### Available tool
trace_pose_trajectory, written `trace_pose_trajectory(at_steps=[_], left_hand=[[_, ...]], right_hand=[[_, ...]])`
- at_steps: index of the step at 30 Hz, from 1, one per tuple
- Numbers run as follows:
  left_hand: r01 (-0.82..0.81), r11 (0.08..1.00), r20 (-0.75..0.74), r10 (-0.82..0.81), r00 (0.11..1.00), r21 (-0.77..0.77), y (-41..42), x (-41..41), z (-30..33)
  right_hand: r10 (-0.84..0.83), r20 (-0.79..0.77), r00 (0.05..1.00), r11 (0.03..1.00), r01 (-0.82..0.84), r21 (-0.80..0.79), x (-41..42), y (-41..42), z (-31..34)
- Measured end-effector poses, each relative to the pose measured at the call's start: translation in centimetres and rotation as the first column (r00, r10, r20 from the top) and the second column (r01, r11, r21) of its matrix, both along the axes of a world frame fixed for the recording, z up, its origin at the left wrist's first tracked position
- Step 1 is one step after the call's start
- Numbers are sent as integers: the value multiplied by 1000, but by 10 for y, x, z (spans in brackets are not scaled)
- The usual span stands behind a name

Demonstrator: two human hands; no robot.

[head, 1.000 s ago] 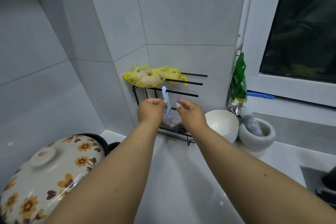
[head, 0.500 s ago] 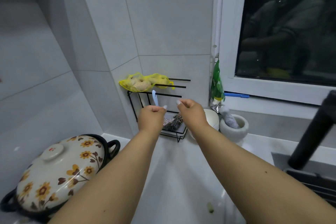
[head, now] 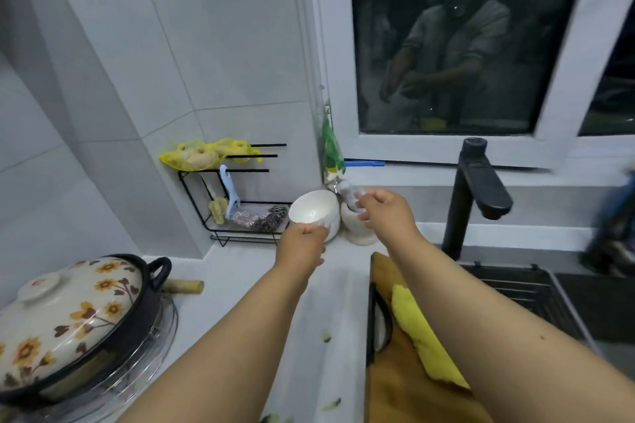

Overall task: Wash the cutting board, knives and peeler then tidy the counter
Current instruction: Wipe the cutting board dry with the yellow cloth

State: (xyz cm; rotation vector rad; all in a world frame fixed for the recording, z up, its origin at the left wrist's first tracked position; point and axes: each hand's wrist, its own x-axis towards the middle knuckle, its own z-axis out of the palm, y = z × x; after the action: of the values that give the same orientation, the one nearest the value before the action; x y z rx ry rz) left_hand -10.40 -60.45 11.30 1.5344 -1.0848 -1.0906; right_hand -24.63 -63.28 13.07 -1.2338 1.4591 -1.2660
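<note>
The light blue peeler (head: 230, 192) hangs on the black wire rack (head: 220, 237) in the wall corner, and neither hand touches it. My left hand (head: 302, 247) grips the near rim of a white bowl (head: 312, 213), which is tilted toward me. My right hand (head: 386, 215) curls its fingers round the grey pestle (head: 347, 191) standing in the stone mortar (head: 357, 232); motion blur hides the exact hold. Under my right forearm lies the wooden cutting board (head: 395, 378) with a yellow cloth (head: 421, 336) on it, beside the sink (head: 515, 295). No knives are in view.
A flowered clay pot (head: 68, 316) sits at the left on a glass lid. The rack holds a yellow net bag (head: 202, 156) and steel scrubbers (head: 257, 220). A black faucet (head: 477, 189) stands behind the sink. Green scraps (head: 326, 338) dot the white counter (head: 240, 285).
Both hands left the peeler, which now hangs on the rack, and moved right. My left hand took the bowl's rim and my right hand reached the pestle. The view swung right.
</note>
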Motion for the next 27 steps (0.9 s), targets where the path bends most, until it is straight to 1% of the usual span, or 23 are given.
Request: trace_pose_trajectory(at_steps=[3,6,9,11,13,14,15,16,18,23,27], left_hand=[[85,994,-6,-85,996,72,10,-20,-21],[146,980,55,-154,987,136,20,-38,-42],[159,961,79,-181,980,227,28,-50,-58],[197,931,27,-216,976,307,32,-58,-73],[233,904,-120,-203,972,359,37,-66,-84],[232,891,-158,-184,970,391,38,-69,-89],[219,884,-162,-165,973,413,38,-72,-95],[198,883,-131,-157,979,425,38,-75,-98],[177,888,-75,-160,984,425,37,-78,-104],[138,920,-48,-129,990,367,36,-84,-108],[121,943,-24,-120,993,311,38,-79,-104]], right_hand=[[-30,-4,1000,999,31,36,-39,17,-12],[-65,-29,997,995,67,78,-74,36,-31],[-93,-92,991,986,104,130,-97,58,-56],[-103,-169,980,976,132,171,-111,73,-76],[-107,-210,972,960,156,234,-122,86,-95],[-101,-216,971,952,157,263,-126,92,-102],[-92,-216,972,946,153,286,-129,97,-109],[-88,-214,973,941,151,302,-132,101,-113],[-82,-220,972,933,153,325,-137,107,-122],[-68,-245,967,908,162,386,-146,113,-138],[-99,-252,963,909,190,371,-152,115,-140]])
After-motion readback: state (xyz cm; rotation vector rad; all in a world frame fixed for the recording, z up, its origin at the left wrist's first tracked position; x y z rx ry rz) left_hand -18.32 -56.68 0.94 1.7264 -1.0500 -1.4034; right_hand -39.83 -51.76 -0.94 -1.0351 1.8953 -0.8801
